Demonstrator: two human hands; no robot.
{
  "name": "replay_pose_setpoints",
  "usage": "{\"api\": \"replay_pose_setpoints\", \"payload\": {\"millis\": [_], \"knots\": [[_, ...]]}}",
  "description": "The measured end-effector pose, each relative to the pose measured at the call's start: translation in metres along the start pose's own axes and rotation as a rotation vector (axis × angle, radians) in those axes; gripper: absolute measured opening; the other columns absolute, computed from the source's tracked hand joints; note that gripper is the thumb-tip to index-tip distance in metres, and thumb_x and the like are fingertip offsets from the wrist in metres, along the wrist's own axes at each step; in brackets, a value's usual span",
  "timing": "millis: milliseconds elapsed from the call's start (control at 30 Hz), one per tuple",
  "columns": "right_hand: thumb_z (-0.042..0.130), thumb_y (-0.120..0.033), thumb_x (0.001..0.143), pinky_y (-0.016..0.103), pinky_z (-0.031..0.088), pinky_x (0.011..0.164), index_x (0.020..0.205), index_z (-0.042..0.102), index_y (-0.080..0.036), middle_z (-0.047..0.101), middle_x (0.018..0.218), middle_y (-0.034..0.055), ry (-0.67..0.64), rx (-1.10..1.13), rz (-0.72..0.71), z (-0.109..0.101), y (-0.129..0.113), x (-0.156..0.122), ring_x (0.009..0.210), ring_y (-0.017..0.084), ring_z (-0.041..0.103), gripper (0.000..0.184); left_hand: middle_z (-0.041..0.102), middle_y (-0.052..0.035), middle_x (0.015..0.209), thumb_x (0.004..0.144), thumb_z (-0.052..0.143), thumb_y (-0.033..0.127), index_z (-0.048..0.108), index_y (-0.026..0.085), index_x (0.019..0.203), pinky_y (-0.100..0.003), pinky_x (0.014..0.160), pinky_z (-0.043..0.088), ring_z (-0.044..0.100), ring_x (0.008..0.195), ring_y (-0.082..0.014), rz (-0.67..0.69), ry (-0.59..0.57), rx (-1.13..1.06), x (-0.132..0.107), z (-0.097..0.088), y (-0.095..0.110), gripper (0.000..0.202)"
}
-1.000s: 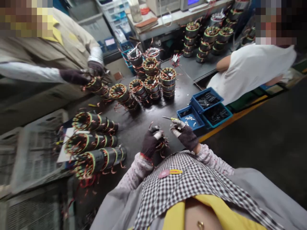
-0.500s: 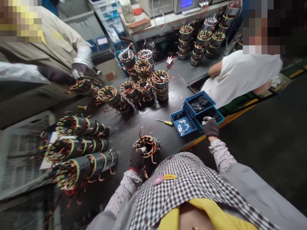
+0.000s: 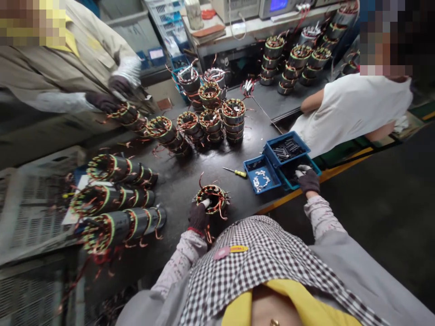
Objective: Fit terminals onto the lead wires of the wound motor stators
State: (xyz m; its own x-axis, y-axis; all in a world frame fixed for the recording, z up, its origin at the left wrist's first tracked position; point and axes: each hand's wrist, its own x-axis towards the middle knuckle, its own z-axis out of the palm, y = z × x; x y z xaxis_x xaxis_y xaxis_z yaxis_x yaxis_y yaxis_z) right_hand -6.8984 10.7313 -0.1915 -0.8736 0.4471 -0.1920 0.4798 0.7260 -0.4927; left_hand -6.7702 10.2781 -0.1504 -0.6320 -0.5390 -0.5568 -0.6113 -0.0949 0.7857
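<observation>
A wound motor stator (image 3: 220, 192) with copper coils and loose wire ends stands on the dark bench close to my body. My left hand (image 3: 199, 216), in a dark glove with pale fingertips, grips its near left rim, thumb inside the bore. Over at the right, my right hand (image 3: 308, 179) is at the teal bin (image 3: 288, 185) of dark pieces, fingers bent together; whatever is between them is too small to make out. Beside that bin, a blue bin (image 3: 249, 174) holds small white parts, and another blue bin (image 3: 307, 147) holds black strips. A yellow-handled screwdriver (image 3: 240, 173) lies left of the bins.
Stacked stators (image 3: 234, 120) stand across the bench, and several rows of them (image 3: 117, 194) lie on their sides at the left. A co-worker's gloved hands (image 3: 102, 102) touch a stator at upper left. Another person in white (image 3: 353, 104) sits at the right.
The camera view has shifted slightly. My left hand stays on the stator's rim, and my right hand remains at the teal bin with its fingers bent.
</observation>
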Motion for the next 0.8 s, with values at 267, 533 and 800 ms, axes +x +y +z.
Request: {"api": "replay_pose_setpoints", "payload": {"millis": [267, 533, 800], "knots": [[0.065, -0.025, 0.091, 0.044, 0.048, 0.112, 0.134, 0.071, -0.015, 0.072, 0.132, 0.0186, -0.153, -0.222, -0.074, 0.0, -0.02, -0.005, 0.122, 0.031, 0.066, 0.045, 0.08, -0.012, 0.092, 0.074, 0.077, 0.037, 0.075, 0.019, 0.1, -0.054, 0.099, 0.053, 0.074, 0.096, -0.0373, 0.0, -0.04, 0.228, 0.003, -0.009, 0.003, 0.031], [0.07, -0.021, 0.077, 0.038, 0.059, 0.092, 0.103, 0.066, -0.02, 0.072, 0.093, 0.006, 0.158, 0.609, 0.187, -0.031, -0.042, -0.03, 0.09, 0.021, 0.07, 0.025, 0.075, -0.0102, 0.111, 0.077, 0.073, 0.028, 0.066, 0.021, 0.113, -0.046, 0.105, 0.053, 0.071, 0.107, -0.0282, 0.236, 0.059, 0.083, -0.005, -0.018, 0.018, 0.037], [0.084, -0.041, 0.075, 0.031, 0.057, 0.061, 0.102, 0.067, -0.026, 0.074, 0.086, 0.0007, -0.505, 1.165, -0.122, -0.019, -0.15, -0.145, 0.066, 0.016, 0.066, 0.036, 0.074, -0.0106, 0.11, 0.062, 0.096, 0.042, 0.069, 0.021, 0.114, -0.037, 0.073, 0.059, 0.07, 0.078, -0.0209, 0.11, -0.699, -0.369, -0.063, 0.021, 0.073, 0.063]]}}
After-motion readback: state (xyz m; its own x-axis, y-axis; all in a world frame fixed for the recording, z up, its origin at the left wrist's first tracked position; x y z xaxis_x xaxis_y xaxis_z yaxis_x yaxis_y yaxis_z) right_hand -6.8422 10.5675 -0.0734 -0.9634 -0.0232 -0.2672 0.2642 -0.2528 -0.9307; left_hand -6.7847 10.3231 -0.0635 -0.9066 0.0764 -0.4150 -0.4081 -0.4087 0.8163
